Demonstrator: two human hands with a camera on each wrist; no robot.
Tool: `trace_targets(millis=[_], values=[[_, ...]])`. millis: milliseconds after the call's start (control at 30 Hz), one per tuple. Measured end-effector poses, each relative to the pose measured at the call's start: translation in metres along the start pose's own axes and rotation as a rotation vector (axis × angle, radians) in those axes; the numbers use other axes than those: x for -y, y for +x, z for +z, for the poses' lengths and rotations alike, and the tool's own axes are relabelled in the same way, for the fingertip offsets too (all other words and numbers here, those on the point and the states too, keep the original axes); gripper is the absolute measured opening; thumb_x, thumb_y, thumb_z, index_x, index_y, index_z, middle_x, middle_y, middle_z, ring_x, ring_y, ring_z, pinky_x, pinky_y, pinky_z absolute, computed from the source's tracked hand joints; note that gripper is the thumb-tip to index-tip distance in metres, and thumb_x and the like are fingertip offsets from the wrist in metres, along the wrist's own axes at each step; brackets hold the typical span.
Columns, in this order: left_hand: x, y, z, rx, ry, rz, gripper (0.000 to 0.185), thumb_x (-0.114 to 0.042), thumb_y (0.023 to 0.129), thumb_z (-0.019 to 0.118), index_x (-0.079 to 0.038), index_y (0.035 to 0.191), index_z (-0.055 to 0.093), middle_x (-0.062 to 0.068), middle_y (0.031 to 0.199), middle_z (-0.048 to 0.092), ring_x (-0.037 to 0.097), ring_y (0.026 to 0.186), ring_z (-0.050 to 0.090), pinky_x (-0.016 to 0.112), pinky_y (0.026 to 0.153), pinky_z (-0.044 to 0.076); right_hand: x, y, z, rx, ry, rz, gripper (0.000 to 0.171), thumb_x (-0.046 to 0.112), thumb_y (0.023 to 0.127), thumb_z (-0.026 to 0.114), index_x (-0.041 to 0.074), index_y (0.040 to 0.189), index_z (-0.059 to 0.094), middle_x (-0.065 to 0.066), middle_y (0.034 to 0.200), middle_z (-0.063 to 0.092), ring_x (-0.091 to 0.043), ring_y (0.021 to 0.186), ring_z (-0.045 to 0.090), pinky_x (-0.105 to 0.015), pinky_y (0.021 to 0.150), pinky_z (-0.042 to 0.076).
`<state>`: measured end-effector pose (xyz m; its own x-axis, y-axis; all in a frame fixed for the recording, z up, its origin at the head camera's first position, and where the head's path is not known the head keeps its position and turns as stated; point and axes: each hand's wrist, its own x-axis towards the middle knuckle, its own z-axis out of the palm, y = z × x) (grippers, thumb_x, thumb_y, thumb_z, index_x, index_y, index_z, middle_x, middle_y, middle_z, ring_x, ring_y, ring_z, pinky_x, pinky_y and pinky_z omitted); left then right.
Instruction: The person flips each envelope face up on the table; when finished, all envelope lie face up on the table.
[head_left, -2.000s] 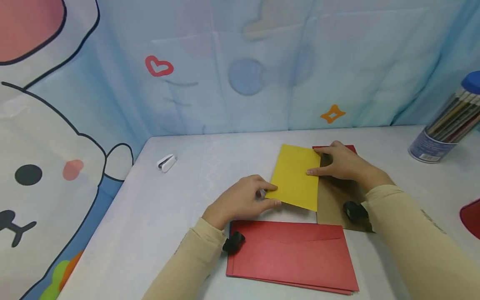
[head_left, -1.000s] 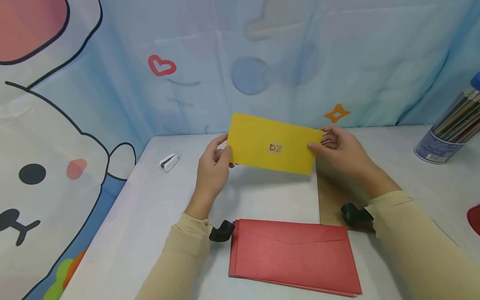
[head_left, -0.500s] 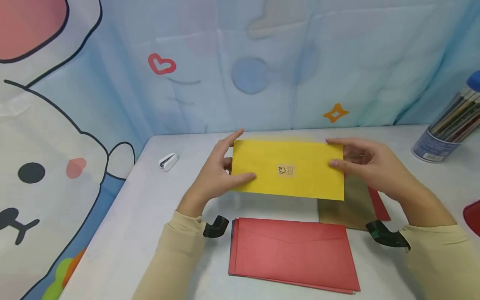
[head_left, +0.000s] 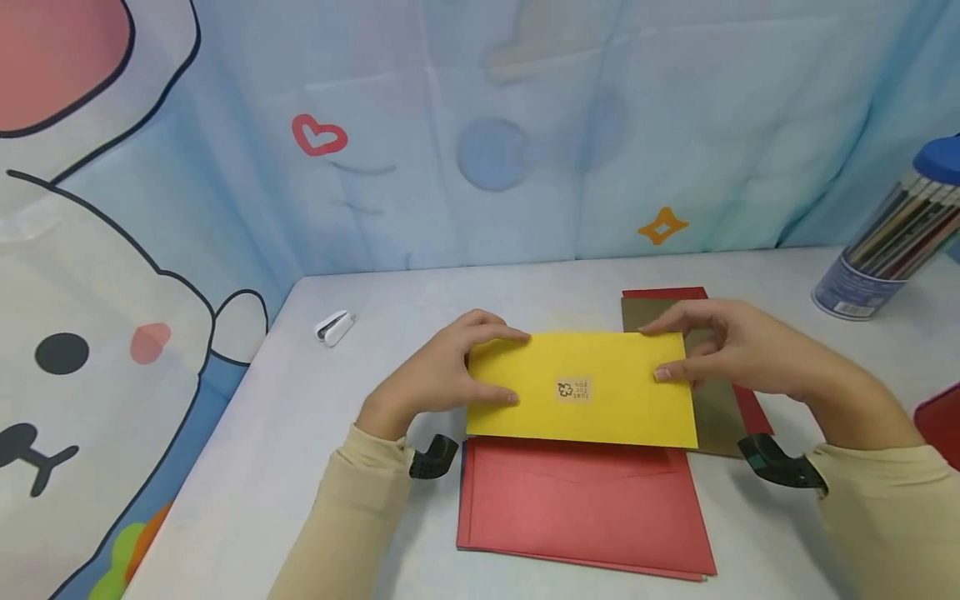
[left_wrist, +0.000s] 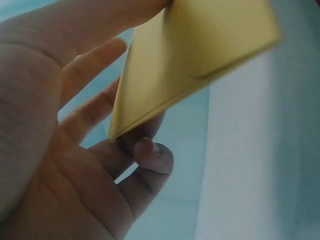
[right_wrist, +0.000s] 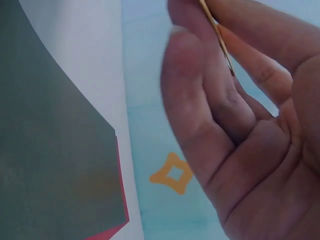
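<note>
Yellow envelope (head_left: 581, 387): matt paper, smooth, with a small tan paper sticker (head_left: 574, 389) at its centre. Red envelopes (head_left: 585, 508) just below the yellow envelope: paper, faint sheen, smooth. Brown sheet (head_left: 712, 400) right of the yellow envelope: matt kraft-like paper. Bench (head_left: 300, 433): white, smooth, low gloss. Backdrop (head_left: 480, 133) behind the yellow envelope: printed cloth, creased. Stapler (head_left: 333, 327), well left of the yellow envelope: glossy white plastic. Pencil tube (head_left: 892, 242), far right: clear plastic, blue lid.

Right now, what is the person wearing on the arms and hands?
Both arms wear long pale beige sleeves reaching the wrists. The left hand and right hand are bare, with no gloves or rings visible. A small black device sits at each wrist.
</note>
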<state>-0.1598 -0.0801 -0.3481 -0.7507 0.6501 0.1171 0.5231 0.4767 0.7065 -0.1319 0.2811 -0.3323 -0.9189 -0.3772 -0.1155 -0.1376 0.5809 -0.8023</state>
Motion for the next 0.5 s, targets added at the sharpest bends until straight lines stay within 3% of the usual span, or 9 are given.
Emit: trace_targets(millis=[133,267,400,500], values=[[0.0,-0.001,0.002,0.103,0.043,-0.022,0.063,-0.025,0.078,0.09,-0.022,0.136,0.065,-0.008,0.134,0.049,0.009,0.124,0.045,0.029,0.106,0.038,-0.002,0.001,0.003,0.08,0.008,0.014,0.054,0.022,0.081,0.086,0.003,0.125,0.062,-0.014,0.115,0.066,-0.026,0.071,0.071,-0.036,0.07,0.059],[0.0,-0.002,0.004,0.19,0.06,-0.055,0.066,-0.023,0.077,0.091,-0.023,0.137,0.064,-0.011,0.134,0.05,0.008,0.123,0.046,0.029,0.105,0.038,-0.004,0.004,0.008,0.142,-0.053,-0.014,0.044,0.024,0.078,0.089,0.006,0.11,0.064,-0.011,0.114,0.065,-0.023,0.063,0.063,-0.031,0.067,0.056],[0.001,-0.001,0.01,0.257,0.087,-0.083,0.067,-0.022,0.076,0.091,-0.025,0.137,0.063,-0.013,0.132,0.052,0.007,0.119,0.047,0.028,0.103,0.04,-0.004,0.007,0.014,0.163,-0.17,-0.028,0.042,0.028,0.074,0.091,0.01,0.099,0.063,-0.003,0.097,0.065,-0.019,0.063,0.053,-0.029,0.063,0.049],[0.002,0.0,0.016,0.309,0.102,-0.101,0.07,-0.022,0.075,0.092,-0.027,0.138,0.063,-0.015,0.132,0.053,0.007,0.118,0.048,0.028,0.102,0.039,-0.006,0.009,0.019,0.188,-0.202,0.004,0.043,0.028,0.072,0.093,0.011,0.096,0.062,-0.002,0.087,0.06,-0.02,0.071,0.055,-0.03,0.063,0.049]])
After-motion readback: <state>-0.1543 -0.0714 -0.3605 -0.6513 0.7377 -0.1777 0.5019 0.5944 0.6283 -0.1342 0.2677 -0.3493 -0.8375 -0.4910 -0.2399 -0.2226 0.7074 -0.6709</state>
